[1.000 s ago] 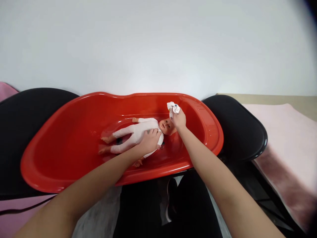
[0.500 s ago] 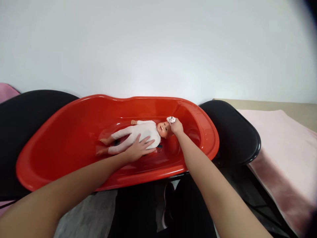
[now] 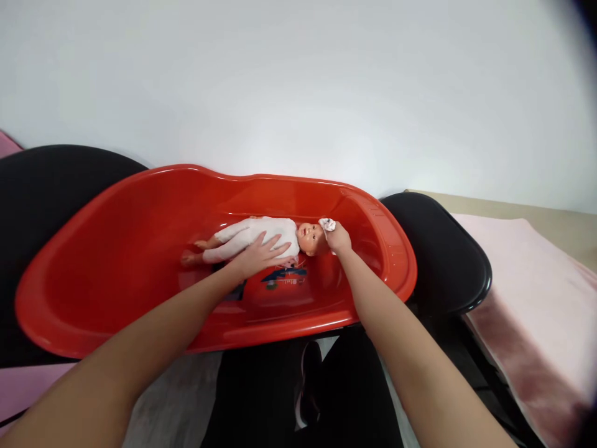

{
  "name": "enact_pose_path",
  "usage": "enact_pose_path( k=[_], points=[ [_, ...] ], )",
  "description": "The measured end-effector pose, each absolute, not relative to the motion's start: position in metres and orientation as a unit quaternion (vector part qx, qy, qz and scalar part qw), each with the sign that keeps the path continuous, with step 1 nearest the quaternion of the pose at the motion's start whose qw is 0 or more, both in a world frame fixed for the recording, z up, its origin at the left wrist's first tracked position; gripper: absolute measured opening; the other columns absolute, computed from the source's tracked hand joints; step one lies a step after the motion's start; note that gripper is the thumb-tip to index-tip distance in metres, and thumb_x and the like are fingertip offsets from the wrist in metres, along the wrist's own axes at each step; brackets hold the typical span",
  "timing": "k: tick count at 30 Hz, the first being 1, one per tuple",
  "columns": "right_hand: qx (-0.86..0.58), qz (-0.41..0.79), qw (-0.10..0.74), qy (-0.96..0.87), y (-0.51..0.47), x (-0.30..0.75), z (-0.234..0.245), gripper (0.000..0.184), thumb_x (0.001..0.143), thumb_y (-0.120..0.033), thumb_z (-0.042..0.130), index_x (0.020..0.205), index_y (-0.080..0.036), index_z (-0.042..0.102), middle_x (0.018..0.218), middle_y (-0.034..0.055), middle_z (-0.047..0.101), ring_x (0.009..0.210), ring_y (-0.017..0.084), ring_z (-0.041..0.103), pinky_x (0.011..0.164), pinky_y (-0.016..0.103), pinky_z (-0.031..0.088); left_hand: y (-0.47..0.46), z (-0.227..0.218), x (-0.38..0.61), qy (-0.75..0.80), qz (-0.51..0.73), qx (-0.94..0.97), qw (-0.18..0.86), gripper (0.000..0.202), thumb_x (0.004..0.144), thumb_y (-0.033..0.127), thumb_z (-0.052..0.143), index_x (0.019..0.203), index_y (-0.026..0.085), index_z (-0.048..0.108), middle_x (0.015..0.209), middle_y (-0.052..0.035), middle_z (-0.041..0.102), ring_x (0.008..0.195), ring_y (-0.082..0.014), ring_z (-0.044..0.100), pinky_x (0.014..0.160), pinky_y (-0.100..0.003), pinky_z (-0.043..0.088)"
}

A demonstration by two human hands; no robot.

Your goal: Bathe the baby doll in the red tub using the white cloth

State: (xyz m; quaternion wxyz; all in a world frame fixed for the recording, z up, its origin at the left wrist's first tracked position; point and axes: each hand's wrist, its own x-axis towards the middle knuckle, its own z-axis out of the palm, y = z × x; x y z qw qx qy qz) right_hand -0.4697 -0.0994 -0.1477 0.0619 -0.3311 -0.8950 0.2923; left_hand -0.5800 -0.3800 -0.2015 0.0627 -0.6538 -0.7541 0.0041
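Note:
A baby doll in a white suit lies inside a red baby bathtub, its head toward the right end and its feet to the left. Across the doll's belly and side rests my left hand, fingers spread. My right hand is closed around a small white cloth with dark marks, held against the top of the doll's head. Part of the cloth is hidden in the fist. A printed picture shows on the tub floor beside the doll.
The tub sits on a black surface whose rounded ends show at left and right. A pink covered surface stands farther right. Behind the tub rises a white wall. My legs and a shoe are below.
The doll has shifted toward the tub's far side and rolled slightly, uncovering the print on the floor. My left hand moved with it. My right hand remains at the head with the cloth.

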Motion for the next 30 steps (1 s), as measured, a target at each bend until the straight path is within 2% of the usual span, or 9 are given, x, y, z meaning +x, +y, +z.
enact_pose_path(
  k=[3, 5, 9, 12, 15, 21, 25, 28, 30],
  points=[
    [-0.376, 0.289, 0.079, -0.877, -0.109, -0.467, -0.134, 0.053, 0.105, -0.063, 0.051, 0.128, -0.021, 0.073, 0.122, 0.0175, 0.079, 0.115, 0.036, 0.074, 0.114, 0.058, 0.047, -0.375, -0.197, -0.589, -0.760, 0.022, -0.641, 0.105, 0.068, 0.104, 0.009, 0.049, 0.159, 0.049, 0.056, 0.173, -0.0020, 0.046, 0.161, -0.0397, 0.038, 0.124, -0.076, 0.028],
    [-0.325, 0.266, 0.137, -0.897, -0.118, -0.465, -0.124, 0.042, 0.107, -0.051, 0.051, 0.128, -0.023, 0.073, 0.125, 0.0158, 0.079, 0.120, 0.036, 0.073, 0.120, 0.065, 0.041, -0.371, -0.190, -0.589, -0.773, 0.011, -0.620, 0.132, 0.067, 0.105, 0.011, 0.050, 0.161, 0.049, 0.053, 0.174, -0.0026, 0.044, 0.159, -0.0398, 0.040, 0.124, -0.075, 0.029],
    [0.022, 0.122, 0.237, -0.964, -0.136, -0.463, -0.118, 0.040, 0.108, -0.022, 0.046, 0.142, -0.021, 0.067, 0.152, 0.0152, 0.067, 0.147, 0.032, 0.058, 0.133, 0.071, 0.023, -0.364, -0.165, -0.585, -0.829, -0.013, -0.531, 0.175, 0.059, 0.108, 0.015, 0.046, 0.163, 0.036, 0.054, 0.177, -0.0092, 0.038, 0.155, -0.0411, 0.042, 0.125, -0.072, 0.027],
    [0.331, -0.010, 0.169, -0.928, -0.153, -0.467, -0.136, 0.041, 0.109, -0.015, 0.049, 0.145, -0.024, 0.065, 0.159, 0.0105, 0.062, 0.157, 0.023, 0.049, 0.138, 0.063, 0.021, -0.365, -0.150, -0.590, -0.874, -0.022, -0.455, 0.169, 0.056, 0.110, 0.013, 0.040, 0.161, 0.027, 0.057, 0.172, -0.0143, 0.044, 0.150, -0.0395, 0.047, 0.125, -0.067, 0.029],
    [0.497, -0.124, 0.118, -0.851, -0.163, -0.478, -0.162, 0.040, 0.110, -0.012, 0.048, 0.144, -0.020, 0.067, 0.158, 0.0079, 0.064, 0.156, 0.018, 0.049, 0.140, 0.050, 0.026, -0.370, -0.140, -0.597, -0.903, -0.036, -0.400, 0.153, 0.054, 0.110, 0.016, 0.041, 0.162, 0.023, 0.055, 0.156, -0.0191, 0.058, 0.139, -0.0373, 0.055, 0.121, -0.063, 0.035],
    [0.454, -0.217, 0.079, -0.860, -0.131, -0.502, -0.186, 0.042, 0.110, -0.009, 0.040, 0.128, -0.013, 0.077, 0.120, 0.0093, 0.081, 0.132, 0.021, 0.070, 0.141, 0.047, 0.024, -0.380, -0.133, -0.608, -0.921, -0.035, -0.361, 0.140, 0.047, 0.107, 0.010, 0.039, 0.147, 0.014, 0.062, 0.134, -0.0186, 0.067, 0.126, -0.0361, 0.059, 0.120, -0.061, 0.036],
    [0.397, -0.147, 0.044, -0.905, -0.099, -0.490, -0.174, 0.047, 0.107, -0.007, 0.037, 0.141, -0.008, 0.070, 0.144, 0.0160, 0.071, 0.150, 0.026, 0.057, 0.139, 0.052, 0.026, -0.384, -0.131, -0.610, -0.930, -0.062, -0.340, 0.125, 0.042, 0.105, 0.008, 0.043, 0.140, 0.015, 0.064, 0.131, -0.0189, 0.068, 0.125, -0.0347, 0.060, 0.114, -0.056, 0.041],
    [0.336, -0.043, -0.021, -0.941, -0.084, -0.475, -0.159, 0.053, 0.105, -0.006, 0.038, 0.149, -0.015, 0.065, 0.157, 0.0118, 0.064, 0.158, 0.026, 0.049, 0.139, 0.055, 0.028, -0.385, -0.127, -0.608, -0.930, -0.063, -0.345, 0.107, 0.040, 0.104, 0.007, 0.044, 0.139, 0.015, 0.062, 0.130, -0.0200, 0.067, 0.123, -0.0348, 0.062, 0.102, -0.048, 0.049],
    [0.287, 0.012, -0.055, -0.956, -0.080, -0.466, -0.150, 0.050, 0.103, -0.008, 0.042, 0.144, -0.018, 0.069, 0.155, 0.0112, 0.066, 0.158, 0.027, 0.048, 0.140, 0.056, 0.026, -0.385, -0.125, -0.608, -0.929, -0.058, -0.353, 0.098, 0.042, 0.103, 0.006, 0.043, 0.141, 0.014, 0.060, 0.130, -0.0202, 0.067, 0.120, -0.0342, 0.064, 0.096, -0.044, 0.052]
  ],
)
